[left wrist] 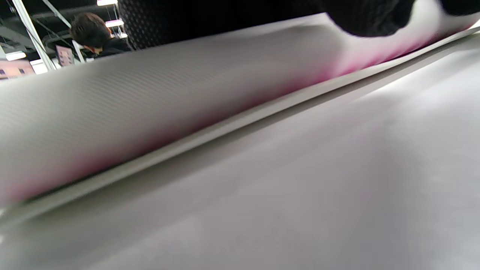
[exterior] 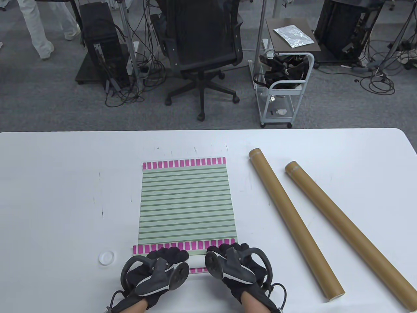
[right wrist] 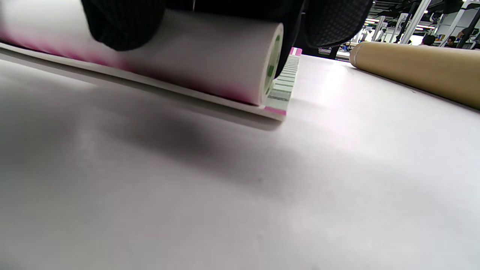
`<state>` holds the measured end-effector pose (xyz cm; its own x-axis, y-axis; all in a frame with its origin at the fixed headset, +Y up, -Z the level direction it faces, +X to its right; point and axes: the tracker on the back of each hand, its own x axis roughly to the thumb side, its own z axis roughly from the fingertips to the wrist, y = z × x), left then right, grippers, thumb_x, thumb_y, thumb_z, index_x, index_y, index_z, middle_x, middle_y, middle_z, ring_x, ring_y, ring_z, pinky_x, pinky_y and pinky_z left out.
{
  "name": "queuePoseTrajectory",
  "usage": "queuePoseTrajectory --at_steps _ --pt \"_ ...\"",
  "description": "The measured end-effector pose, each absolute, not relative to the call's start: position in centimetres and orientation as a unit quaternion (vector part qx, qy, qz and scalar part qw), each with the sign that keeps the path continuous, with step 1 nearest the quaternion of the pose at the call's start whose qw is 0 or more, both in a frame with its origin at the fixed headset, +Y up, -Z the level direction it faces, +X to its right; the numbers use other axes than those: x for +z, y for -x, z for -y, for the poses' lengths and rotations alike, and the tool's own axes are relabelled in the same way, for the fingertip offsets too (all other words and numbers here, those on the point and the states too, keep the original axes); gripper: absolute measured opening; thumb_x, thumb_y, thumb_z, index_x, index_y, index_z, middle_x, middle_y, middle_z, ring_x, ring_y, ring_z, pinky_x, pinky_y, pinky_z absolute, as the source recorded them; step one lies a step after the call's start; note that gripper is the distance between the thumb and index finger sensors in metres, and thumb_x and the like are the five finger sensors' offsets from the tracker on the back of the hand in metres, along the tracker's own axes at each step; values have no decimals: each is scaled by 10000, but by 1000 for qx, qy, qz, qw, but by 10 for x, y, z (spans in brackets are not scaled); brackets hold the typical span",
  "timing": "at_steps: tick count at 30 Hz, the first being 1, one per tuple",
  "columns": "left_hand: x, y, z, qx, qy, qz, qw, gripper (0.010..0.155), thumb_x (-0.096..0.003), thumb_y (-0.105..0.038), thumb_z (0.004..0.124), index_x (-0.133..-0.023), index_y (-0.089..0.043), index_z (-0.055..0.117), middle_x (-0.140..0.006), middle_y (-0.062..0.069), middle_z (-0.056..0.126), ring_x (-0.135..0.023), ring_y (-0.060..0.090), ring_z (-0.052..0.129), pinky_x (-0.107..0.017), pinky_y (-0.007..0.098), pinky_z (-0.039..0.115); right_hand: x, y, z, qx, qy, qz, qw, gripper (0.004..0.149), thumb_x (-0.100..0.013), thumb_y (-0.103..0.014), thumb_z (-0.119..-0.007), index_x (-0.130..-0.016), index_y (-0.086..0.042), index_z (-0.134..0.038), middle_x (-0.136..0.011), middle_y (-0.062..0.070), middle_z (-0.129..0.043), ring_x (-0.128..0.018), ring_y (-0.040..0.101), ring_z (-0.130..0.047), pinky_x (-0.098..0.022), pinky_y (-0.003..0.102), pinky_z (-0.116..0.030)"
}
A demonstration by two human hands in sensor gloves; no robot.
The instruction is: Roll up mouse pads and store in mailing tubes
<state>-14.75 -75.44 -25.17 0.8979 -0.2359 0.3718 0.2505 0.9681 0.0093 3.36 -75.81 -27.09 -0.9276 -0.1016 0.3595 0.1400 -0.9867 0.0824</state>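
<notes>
Green-striped mouse pad (exterior: 186,205), apparently part-rolled, under both hands (exterior: 156,272).

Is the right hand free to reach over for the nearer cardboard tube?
Probably not yet: the right hand presses the rolled mouse pad. The nearer tube lies unobstructed to its right.

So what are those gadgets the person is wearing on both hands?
Both the left hand and right hand wear black knit gloves. Strapped on each back is a dark grey tracker with a ring and round disc. Thin black cables loop near the wrists, where bare skin shows.
</notes>
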Motion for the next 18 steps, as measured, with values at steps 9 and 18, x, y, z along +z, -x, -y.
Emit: queuePoseTrajectory --at_steps 9,18 --pt "-250 151 754 -121 38 196 972 586 -363 -545 731 -926 -402 655 -926 -104 820 -800 141 903 -646 341 797 -267 -32 756 -974 203 82 62 560 -442 -399 -709 -991 -331 -624 -968 -4 -787 -835 296 -804 -703 573 -598" --pt "-246 153 752 -102 43 203 973 530 -381 -507 708 -888 -361 653 -916 -89 852 -780 165 953 -588 328 851 -262 -42 754 -977 199 75 9 568 -452 -415 -716 -1000 -284 -649 -987 23 -775 -864 321 -776 -709 565 -584"
